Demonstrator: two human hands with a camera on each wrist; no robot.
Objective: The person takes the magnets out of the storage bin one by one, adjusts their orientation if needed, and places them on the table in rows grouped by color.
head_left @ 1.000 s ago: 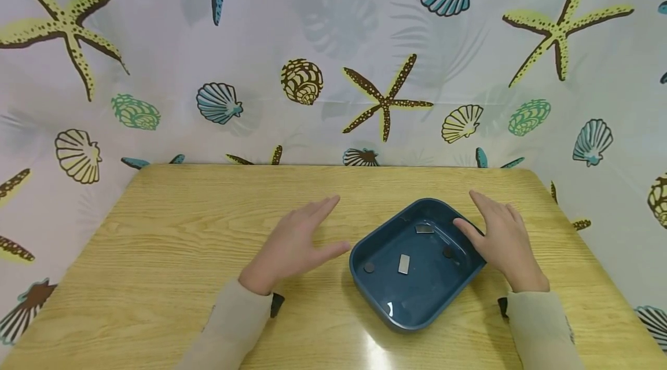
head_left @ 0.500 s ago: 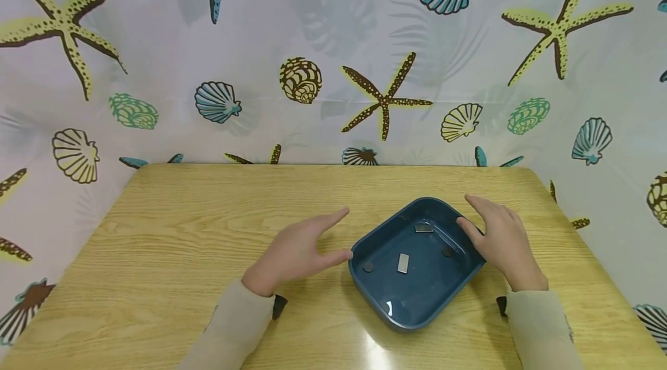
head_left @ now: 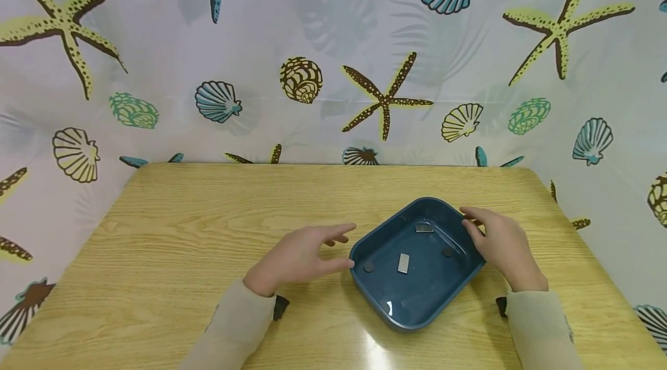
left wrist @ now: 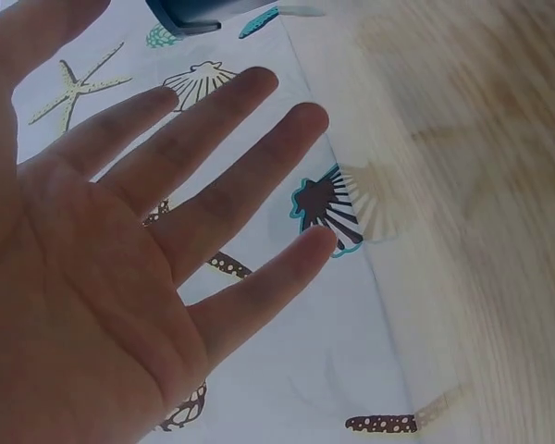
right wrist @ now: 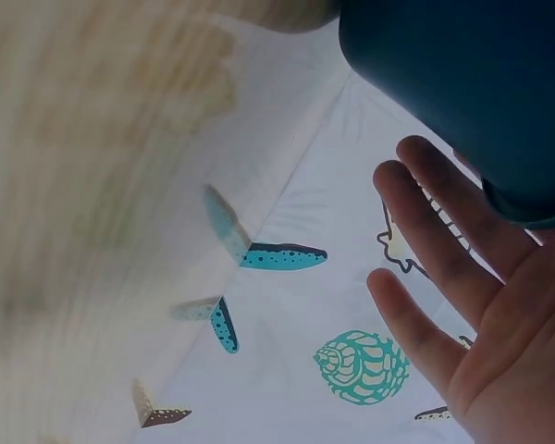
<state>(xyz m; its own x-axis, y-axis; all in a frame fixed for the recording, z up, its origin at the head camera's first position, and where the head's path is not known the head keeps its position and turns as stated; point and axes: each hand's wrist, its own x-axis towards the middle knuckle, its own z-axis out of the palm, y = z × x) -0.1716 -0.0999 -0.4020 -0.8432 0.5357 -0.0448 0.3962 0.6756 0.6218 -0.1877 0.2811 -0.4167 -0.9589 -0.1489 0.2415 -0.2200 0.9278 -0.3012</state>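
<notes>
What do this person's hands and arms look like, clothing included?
The left hand and right hand are bare, with no glove visible. The left sleeve and right sleeve are plain cream; a small black piece juts out by each cuff.

The tray (head_left: 427, 292) is coloured dark blue and a rectangular piece (head_left: 403, 263) silver, while the surface (head_left: 182, 213) is streaked with yellowish wood grain and the white cloth (head_left: 172, 51) is printed with starfish (head_left: 384, 102) and shells (head_left: 217, 102) in yellow, blue, green and brown.
</notes>
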